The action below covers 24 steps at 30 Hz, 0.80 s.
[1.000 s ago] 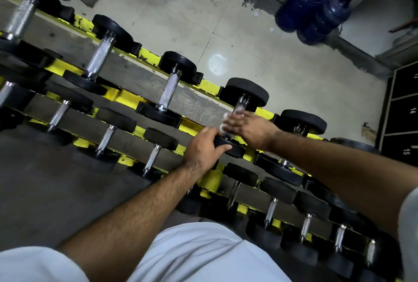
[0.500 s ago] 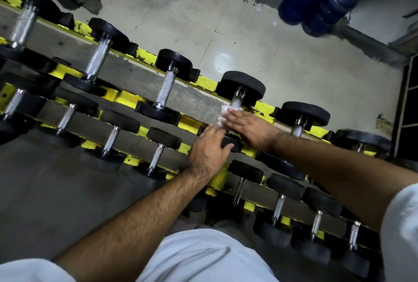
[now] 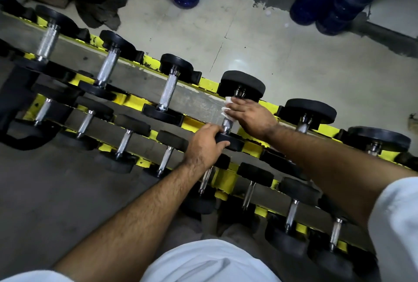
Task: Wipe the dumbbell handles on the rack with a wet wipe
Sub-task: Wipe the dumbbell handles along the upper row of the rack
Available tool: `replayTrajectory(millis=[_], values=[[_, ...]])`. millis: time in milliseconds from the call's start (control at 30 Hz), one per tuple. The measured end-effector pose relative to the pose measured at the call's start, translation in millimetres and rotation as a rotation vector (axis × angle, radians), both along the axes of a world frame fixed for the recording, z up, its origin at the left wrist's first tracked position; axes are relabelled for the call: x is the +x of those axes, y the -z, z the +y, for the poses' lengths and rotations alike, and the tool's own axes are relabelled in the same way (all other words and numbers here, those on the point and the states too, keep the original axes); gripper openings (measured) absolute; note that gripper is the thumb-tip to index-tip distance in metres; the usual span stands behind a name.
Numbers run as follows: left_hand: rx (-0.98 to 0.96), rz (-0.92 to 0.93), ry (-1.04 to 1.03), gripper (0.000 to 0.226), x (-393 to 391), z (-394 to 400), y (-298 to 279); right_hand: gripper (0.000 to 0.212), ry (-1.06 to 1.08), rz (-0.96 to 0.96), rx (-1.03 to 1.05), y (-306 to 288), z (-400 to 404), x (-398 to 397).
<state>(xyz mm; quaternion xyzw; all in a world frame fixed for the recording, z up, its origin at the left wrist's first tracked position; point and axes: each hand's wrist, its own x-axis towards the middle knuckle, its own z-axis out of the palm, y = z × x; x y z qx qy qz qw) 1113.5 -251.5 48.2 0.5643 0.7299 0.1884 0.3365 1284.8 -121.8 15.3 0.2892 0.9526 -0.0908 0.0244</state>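
The long yellow-and-grey steel dumbbell rack [image 3: 194, 100] runs slantwise, holding rows of black-headed dumbbells. On its upper tier, the fourth dumbbell with a knurled chrome handle [image 3: 226, 124] is being cleaned. The left hand [image 3: 204, 145] curls over that dumbbell's near black head, steadying it. The right hand [image 3: 251, 116] wraps the small white wet wipe [image 3: 227, 106] round the handle's far end. Twisting the wipe fully round the knurling, then sliding toward the near head, would likely clean best.
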Motion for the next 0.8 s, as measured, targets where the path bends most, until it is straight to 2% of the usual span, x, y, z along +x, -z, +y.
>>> replayTrajectory(millis=[133,233,400,567,700,800], values=[[-0.012,0.03,-0.009,0.035,4,1,-3,0.04,-0.142,0.051,-0.044,1,-22,-6],[-0.027,0.069,-0.014,0.032,11,1,-4,0.03,-0.127,0.078,-0.09,-8,-27,-3],[-0.021,0.227,0.039,0.028,27,-3,-10,0.031,0.284,0.225,-0.215,-19,-38,22],[0.021,0.36,0.088,0.022,49,-8,-19,0.012,0.689,0.48,-0.541,-26,-42,45],[0.072,0.371,0.129,0.027,70,-14,-26,0.015,0.887,0.727,-0.85,-38,-48,57],[0.079,0.352,0.177,0.033,89,-20,-31,0.013,0.962,0.8,-0.973,-49,-60,71]])
